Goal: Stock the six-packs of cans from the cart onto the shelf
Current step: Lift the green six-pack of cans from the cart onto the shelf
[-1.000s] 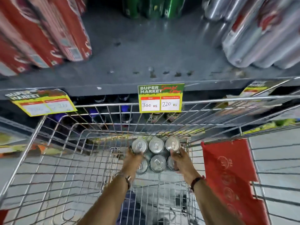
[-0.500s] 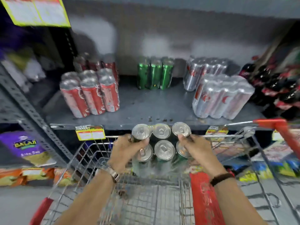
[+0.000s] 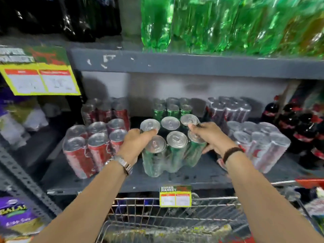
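A shrink-wrapped six-pack of green cans [image 3: 172, 151] stands on the grey shelf [image 3: 175, 181], near its front edge. My left hand [image 3: 135, 142] grips the pack's left side, fingers over a can top. My right hand [image 3: 209, 135] holds the right side, with the thumb on the rear right can. Another green six-pack [image 3: 172, 106] stands directly behind it, further back. The wire cart [image 3: 168, 220] is below the shelf edge, between my forearms.
Red six-packs [image 3: 94, 142] stand to the left of the green pack, silver six-packs [image 3: 259, 142] to the right. Dark cola bottles [image 3: 298, 130] fill the far right. Green bottles [image 3: 219, 23] sit on the shelf above. Price tags [image 3: 175, 197] hang on the shelf edges.
Both hands lifted the green six-pack out of the cart, up over the shelf edge and forward onto the shelf between the red and silver packs.
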Motion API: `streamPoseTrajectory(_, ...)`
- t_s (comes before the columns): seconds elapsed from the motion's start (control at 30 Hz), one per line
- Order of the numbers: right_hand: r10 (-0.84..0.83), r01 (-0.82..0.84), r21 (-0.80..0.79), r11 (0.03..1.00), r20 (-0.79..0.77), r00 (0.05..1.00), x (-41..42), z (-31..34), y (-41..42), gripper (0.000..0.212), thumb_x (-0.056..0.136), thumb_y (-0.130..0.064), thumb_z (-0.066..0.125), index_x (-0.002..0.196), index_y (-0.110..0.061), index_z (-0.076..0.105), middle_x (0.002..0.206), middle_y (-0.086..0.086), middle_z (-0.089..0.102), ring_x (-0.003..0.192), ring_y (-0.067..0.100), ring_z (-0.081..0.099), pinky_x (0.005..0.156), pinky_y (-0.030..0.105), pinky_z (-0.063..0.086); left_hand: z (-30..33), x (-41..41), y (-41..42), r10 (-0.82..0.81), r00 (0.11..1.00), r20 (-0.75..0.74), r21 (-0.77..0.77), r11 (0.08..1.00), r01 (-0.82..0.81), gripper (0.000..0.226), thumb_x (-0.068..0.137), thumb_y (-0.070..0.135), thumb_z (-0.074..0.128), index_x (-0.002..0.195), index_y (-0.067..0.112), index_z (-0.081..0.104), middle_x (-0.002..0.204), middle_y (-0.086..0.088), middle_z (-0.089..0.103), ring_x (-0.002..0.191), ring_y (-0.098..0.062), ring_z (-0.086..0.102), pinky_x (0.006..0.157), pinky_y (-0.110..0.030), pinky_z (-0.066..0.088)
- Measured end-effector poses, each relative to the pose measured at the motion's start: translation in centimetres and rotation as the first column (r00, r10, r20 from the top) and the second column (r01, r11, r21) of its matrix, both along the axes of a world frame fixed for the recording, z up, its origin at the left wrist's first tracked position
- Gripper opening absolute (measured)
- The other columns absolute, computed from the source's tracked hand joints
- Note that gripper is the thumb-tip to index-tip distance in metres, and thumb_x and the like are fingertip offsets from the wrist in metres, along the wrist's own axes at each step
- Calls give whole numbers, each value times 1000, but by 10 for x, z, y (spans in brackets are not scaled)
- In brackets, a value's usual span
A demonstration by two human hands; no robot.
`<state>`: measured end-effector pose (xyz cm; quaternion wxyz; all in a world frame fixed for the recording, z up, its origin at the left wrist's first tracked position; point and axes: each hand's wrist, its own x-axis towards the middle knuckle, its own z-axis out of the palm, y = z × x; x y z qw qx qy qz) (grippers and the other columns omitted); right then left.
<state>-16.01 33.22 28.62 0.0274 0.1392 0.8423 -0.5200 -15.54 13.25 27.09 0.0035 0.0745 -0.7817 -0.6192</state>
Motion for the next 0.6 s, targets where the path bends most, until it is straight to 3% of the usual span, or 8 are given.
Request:
streamPoseTrajectory(0.07, -8, 8, -11, 1000, 10, 1000, -23, -10, 0, 41, 82, -41, 60, 106, -9, 62, 116, 12, 60, 92, 22, 52, 49, 40, 52, -12, -23, 3, 12, 999, 39, 63, 998, -15, 32, 73, 34, 66, 86, 5, 61, 91, -11, 63, 84, -25, 59, 67, -24, 44)
streamPoseTrajectory(0.13, -11, 11, 0, 1000, 25, 1000, -41, -22, 0, 43, 82, -43, 59, 108, -9, 62, 120, 12, 60, 100, 24, 52, 52, 42, 52, -26, -40, 6, 16, 998, 65, 98, 995, -22, 27, 72, 34, 67, 80, 9, 60, 93, -11, 62, 84, -25, 58, 68, -28, 43)
streamPoseTrajectory(0.2, -30, 30, 3, 1000, 36, 999, -52, -36, 2, 44, 83, -43, 57, 110, -9, 60, 123, 12, 58, 112, 28, 51, 59, 44, 53, -41, -51, 11, 20, 997, 75, 91, 995, -27, 31, 72, 35, 67, 86, 8, 63, 97, -12, 64, 89, -26, 59, 75, -31, 45)
streamPoseTrajectory(0.3, -37, 38, -26, 999, 16, 999, -58, -52, 9, 47, 84, -47, 52, 116, -14, 56, 123, 6, 57, 115, 23, 50, 66, 43, 55, -61, -55, 11, 30, 999, -27, 66, 997, -28, 36, 71, 40, 67, 98, 15, 65, 100, -6, 68, 97, -22, 61, 83, -32, 46)
streamPoseTrajectory(0.37, 9, -5, -117, 993, 30, 999, -53, -58, 20, 59, 81, -55, 50, 128, -19, 46, 124, -4, 53, 112, 13, 48, 66, 35, 56, -76, -44, 9, 10, 997, -73, 166, 986, 2, 52, 67, 54, 66, 107, 22, 61, 109, -1, 67, 103, -16, 60, 91, -32, 45)
streamPoseTrajectory(0.43, 74, -70, -240, 968, 7, 997, -43, -70, 34, 72, 75, -52, 59, 137, -25, 33, 129, -11, 47, 113, 6, 47, 66, 22, 56, -94, -25, 9, 20, 995, -94, 264, 965, 5, 82, 55, 66, 64, 123, 22, 47, 124, 3, 58, 114, -11, 53, 99, -28, 40)
streamPoseTrajectory(0.53, 287, -299, -194, 934, -88, 954, -29, -106, 40, 70, 67, -13, 77, 126, -22, 41, 132, -3, 48, 114, 6, 51, 84, 8, 48, -124, -9, 9, -65, 991, -116, 108, 991, 77, 86, 49, 57, 70, 121, 20, 42, 121, 3, 56, 112, -13, 52, 94, -20, 43)
streamPoseTrajectory(0.6, 255, -260, -47, 965, -94, 962, -26, -135, 31, 63, 65, -2, 78, 118, -18, 46, 127, 7, 54, 116, 17, 54, 94, 21, 46, -138, -9, 12, -121, 988, -93, -97, 989, 111, 80, 54, 38, 79, 120, 11, 44, 120, -9, 53, 112, -20, 50, 96, -28, 42)
